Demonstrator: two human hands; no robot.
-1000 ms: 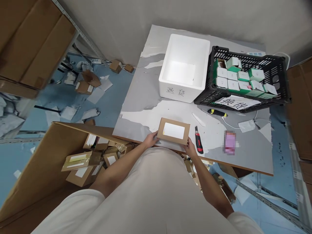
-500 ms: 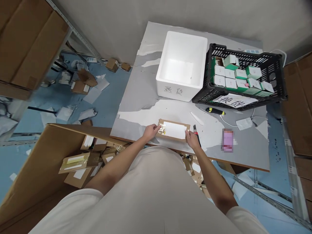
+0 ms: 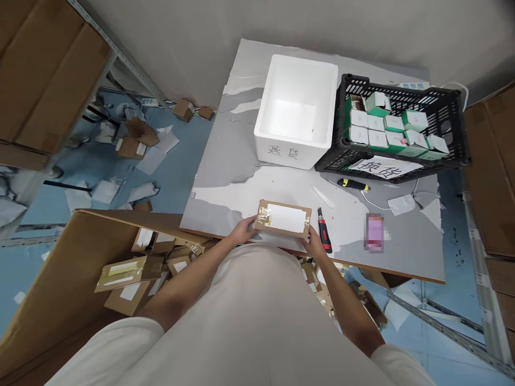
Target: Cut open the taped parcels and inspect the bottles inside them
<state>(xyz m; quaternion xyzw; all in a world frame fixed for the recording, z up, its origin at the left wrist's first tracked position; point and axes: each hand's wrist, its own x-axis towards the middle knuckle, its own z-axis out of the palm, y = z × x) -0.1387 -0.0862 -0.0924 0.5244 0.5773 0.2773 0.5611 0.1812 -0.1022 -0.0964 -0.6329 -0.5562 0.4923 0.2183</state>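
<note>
Near the front edge of the table, a small brown cardboard box (image 3: pixel 263 215) with a blank white label and clear tape lies between my two hands. My left hand (image 3: pixel 243 230) grips its left end, fingers partly hidden by the box. At the lower right corner, my right hand (image 3: pixel 314 244) has hold of the other end, its fingertips tucked under or behind the box. A red and black utility knife (image 3: pixel 325 233) lies on the table just right of my right hand, blade end pointing away from me.
Behind stands a white foam box (image 3: pixel 295 155), beside a black plastic crate (image 3: pixel 454 136) holding several green-and-white cartons (image 3: pixel 377 138). A yellow-black knife (image 3: pixel 354 184) and a blurred pink item (image 3: pixel 375 233) lie right. A big carton (image 3: pixel 44 268) with several parcels stands lower left.
Both hands have slid down toward the box's near side, and their thumbs no longer lie over its top. More of the red utility knife shows beside my right hand.
</note>
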